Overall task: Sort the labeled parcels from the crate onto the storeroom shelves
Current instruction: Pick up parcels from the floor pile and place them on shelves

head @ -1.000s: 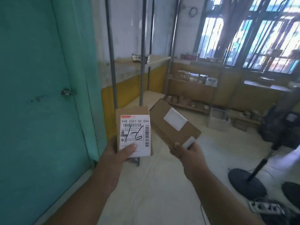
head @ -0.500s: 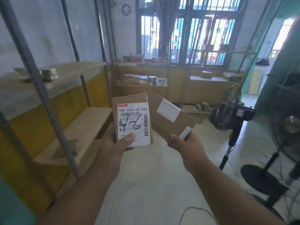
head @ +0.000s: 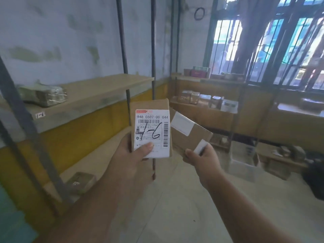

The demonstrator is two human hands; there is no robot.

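The left hand [head: 130, 159] gripped a small parcel [head: 150, 128] upright, thumb pressed across the lower part of its white label [head: 152, 133], fingers curled behind. The label carried a handwritten "1-6". The right hand [head: 201, 159] pinched the near corner of a second parcel [head: 190, 135], which tilted away just beside the first; its own label faced partly away and could not be read.

To the left stood the shelf rack [head: 98, 92]. A small tag [head: 40, 115] on the edge of the upper board read roughly "1-", the last character blurred. A wrapped bundle [head: 43, 95] lay on that board and a flat packet [head: 80, 179] on the board below.

Judgement: the step in hand was matching the mark to a shelf tag. It would be done best by keeping the thumb clear of the handwritten number, confirming the tag before release, and setting the parcel flat, label outward.

Compared with half a second earlier, the view had swung left and closer to the rack; the fan stands had left the view, and both grips were unchanged.
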